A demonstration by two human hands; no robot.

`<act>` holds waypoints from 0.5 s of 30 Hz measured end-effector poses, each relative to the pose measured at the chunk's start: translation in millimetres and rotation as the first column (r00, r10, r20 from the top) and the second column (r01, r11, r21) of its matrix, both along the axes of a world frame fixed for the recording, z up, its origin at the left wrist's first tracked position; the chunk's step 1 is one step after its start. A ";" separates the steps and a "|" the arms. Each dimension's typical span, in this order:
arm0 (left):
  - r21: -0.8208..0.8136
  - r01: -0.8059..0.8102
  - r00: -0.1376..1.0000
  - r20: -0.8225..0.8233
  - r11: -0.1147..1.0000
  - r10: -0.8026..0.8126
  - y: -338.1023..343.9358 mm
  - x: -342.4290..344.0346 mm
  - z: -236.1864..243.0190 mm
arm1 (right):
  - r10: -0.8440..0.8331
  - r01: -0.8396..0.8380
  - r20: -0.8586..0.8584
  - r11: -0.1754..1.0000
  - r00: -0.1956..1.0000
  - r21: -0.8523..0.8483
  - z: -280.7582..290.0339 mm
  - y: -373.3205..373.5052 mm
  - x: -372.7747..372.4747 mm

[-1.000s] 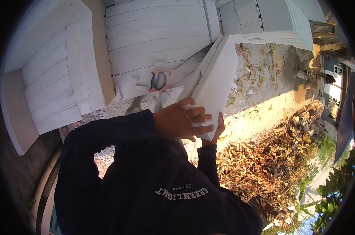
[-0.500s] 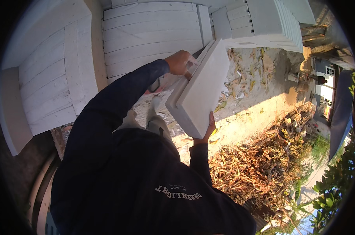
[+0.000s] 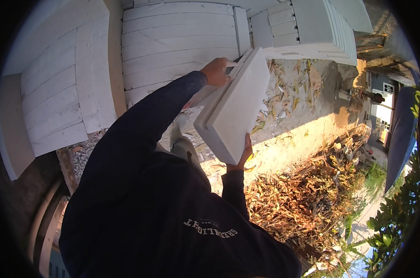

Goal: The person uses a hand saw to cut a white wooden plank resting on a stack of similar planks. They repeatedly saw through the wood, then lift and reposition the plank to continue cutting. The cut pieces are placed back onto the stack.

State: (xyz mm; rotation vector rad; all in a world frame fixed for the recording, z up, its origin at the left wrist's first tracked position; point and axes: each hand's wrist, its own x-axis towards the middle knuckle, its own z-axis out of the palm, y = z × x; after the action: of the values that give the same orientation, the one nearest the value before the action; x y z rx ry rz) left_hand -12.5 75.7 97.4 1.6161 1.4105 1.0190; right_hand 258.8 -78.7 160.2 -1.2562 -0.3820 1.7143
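The fingers of the left hand (image 3: 217, 72) curl over the top edge of a white rectangular block (image 3: 235, 111), gripping it near its upper corner, just above the centre of the frame. The fingers of the right hand (image 3: 244, 155) press up against the block's lower end, cupping it from beneath; only the thumb side and part of the palm show, so how far they wrap behind cannot be told. The block hangs tilted between both hands, its long side running from upper right to lower left, off the ground. Dark blue sleeves (image 3: 140, 134) lead back from both hands to the lower edge. Behind the block, stacks of similar white blocks (image 3: 177, 41) fill the upper left and top of the frame. To the right lies sandy ground strewn with dry leaves (image 3: 293, 88), and a heap of brown dried foliage (image 3: 307, 199) sits at lower right, with green shrubs (image 3: 395, 222) at the far right edge.
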 end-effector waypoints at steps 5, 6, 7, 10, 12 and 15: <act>-0.275 0.329 0.942 0.030 0.903 -0.334 48.1 -7.2 -18.9 | -0.021 0.013 0.166 0.999 0.986 0.048 0.5 -2.0 -1.2; -0.348 0.404 0.906 0.025 0.846 -0.422 53.1 -9.1 -17.3 | -0.020 0.011 0.171 0.998 0.985 0.054 -7.9 -2.5 5.2; -0.369 0.402 0.901 -0.007 0.838 -0.435 53.3 -7.3 -4.7 | -0.030 0.020 0.178 0.998 0.984 0.059 -14.5 -4.8 10.9; -0.349 0.340 0.927 -0.031 0.873 -0.374 58.2 -0.3 8.7 | -0.010 -0.006 0.233 0.998 0.972 0.069 -19.6 -5.9 15.5; -0.239 0.226 0.974 0.073 0.944 -0.215 81.3 10.3 -47.1 | 0.021 -0.028 0.198 0.999 0.980 0.033 -19.1 -1.2 17.3; -0.337 0.239 0.939 0.318 0.911 -0.129 96.5 23.7 -31.6 | -0.024 0.024 0.134 1.000 0.991 0.001 -28.8 -3.7 25.0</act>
State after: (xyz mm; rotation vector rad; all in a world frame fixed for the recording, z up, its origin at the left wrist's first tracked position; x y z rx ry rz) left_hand 11.3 172.3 65.8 1.2381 1.1431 0.7815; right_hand 283.8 -82.5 131.3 -1.3755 -0.4431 1.6147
